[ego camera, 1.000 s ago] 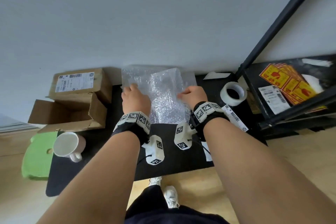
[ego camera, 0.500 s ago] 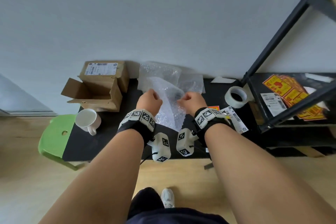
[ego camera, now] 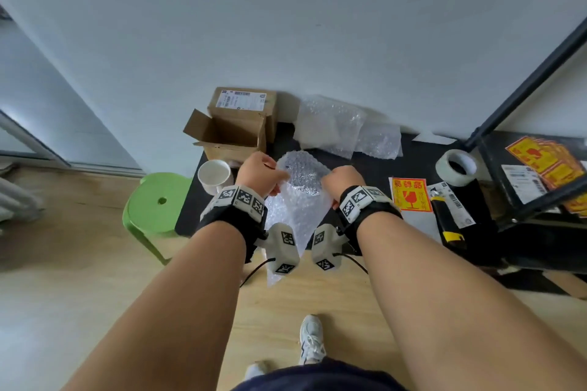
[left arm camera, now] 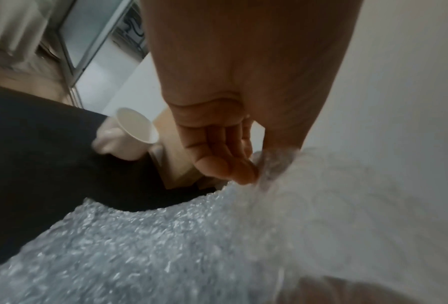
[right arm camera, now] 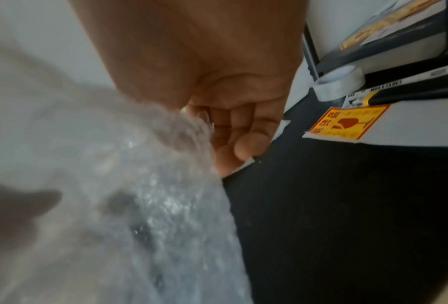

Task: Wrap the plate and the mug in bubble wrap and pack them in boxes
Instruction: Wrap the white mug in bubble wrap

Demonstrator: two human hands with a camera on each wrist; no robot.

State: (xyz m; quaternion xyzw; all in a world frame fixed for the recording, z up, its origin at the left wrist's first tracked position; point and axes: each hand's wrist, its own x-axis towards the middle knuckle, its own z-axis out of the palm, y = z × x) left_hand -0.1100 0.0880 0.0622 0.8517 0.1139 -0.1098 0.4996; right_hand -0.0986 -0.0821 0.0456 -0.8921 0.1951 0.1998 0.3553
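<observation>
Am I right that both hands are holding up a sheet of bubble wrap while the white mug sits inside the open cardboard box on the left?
Not quite: the white mug is not inside the open cardboard box; it stands on the black table just in front of it, as the head view shows. The rest holds: the left hand and right hand both hold up the sheet of bubble wrap.

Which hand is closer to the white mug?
The left. The left hand pinches the bubble wrap sheet just right of the white mug, nearly beside it. The right hand grips the sheet's other edge, farther off, with the sheet between.
</observation>
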